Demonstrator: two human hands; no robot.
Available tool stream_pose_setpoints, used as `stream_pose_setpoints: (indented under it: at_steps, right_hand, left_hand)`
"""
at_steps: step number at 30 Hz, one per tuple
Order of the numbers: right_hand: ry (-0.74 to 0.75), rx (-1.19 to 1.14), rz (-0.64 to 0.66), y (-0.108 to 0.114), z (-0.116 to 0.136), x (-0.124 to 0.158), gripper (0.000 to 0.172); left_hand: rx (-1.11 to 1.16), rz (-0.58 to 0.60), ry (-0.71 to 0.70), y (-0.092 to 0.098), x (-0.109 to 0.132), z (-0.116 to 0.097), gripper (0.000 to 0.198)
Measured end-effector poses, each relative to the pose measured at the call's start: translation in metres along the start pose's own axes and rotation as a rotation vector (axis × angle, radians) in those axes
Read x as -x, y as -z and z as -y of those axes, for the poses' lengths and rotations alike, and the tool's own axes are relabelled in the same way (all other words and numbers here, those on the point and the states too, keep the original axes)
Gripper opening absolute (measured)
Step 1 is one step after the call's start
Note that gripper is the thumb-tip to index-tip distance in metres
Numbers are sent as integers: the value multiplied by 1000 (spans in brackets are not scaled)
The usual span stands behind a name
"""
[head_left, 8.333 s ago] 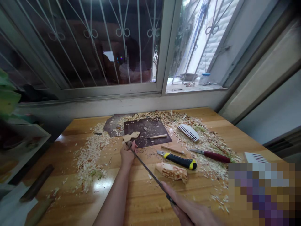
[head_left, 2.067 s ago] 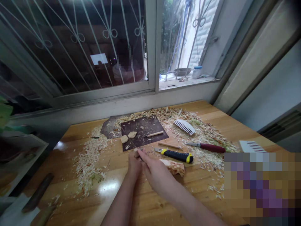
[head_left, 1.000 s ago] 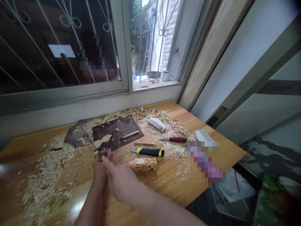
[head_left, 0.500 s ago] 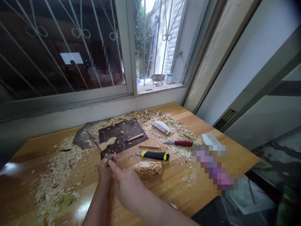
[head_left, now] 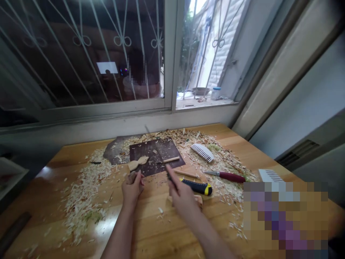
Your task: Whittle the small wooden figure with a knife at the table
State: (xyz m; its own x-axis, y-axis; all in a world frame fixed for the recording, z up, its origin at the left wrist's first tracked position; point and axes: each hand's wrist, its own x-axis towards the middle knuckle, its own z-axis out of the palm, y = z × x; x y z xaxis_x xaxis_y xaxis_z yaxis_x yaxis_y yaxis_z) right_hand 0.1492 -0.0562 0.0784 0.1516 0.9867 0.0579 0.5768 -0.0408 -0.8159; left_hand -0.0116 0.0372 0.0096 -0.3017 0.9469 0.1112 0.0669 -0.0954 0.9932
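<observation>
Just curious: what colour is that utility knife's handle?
Utility knife handle: black and yellow, head view.

wood piece [head_left: 132, 176]: mostly hidden in left hand [head_left: 132, 187] | carved block [head_left: 199, 199]: behind right hand [head_left: 181, 192] | far-right comb [head_left: 269, 175]: cut by pixelated patch [head_left: 285, 216]

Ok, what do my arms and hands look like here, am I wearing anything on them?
Both forearms are bare as far as the picture's lower edge, with no sleeves in view. The left hand and right hand have no gloves, and no watch, bracelet or ring shows on either.
</observation>
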Motion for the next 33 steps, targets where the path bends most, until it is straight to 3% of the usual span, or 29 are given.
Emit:
stream_pose_setpoints:
  at_steps: [4,8,14,18,20,22,26,29,33]
  right_hand:
    - [-178,516,-151,49,-44,-20,51]
    - [-288,733,-112,84,-87,-23,48]
    - [-274,806,-94,96,-131,-21,53]
    - [-93,864,-153,95,-146,-29,50]
    - [16,793,-233,92,-139,-35,49]
    - [93,607,-250,85,-117,-40,50]
    - [186,180,-15,64,-41,-46,41]
    - [298,28,126,49,12,-49,35]
    - [388,-102,198,37,47,-58,35]
  left_hand:
    - [235,63,43,6,-4,-3,30]
    - [416,31,83,5,2,-12,25]
    - [496,194,128,-2,13,-17,22]
    - [602,285,145,-3,17,-25,20]
    - [655,350,176,-5,19,-31,20]
    - [682,437,201,-7,20,-36,21]
    - [728,670,265,-14,21,-44,23]
    - [737,821,348,-17,16,-54,27]
    - [616,889,435,-19,10,-80,28]
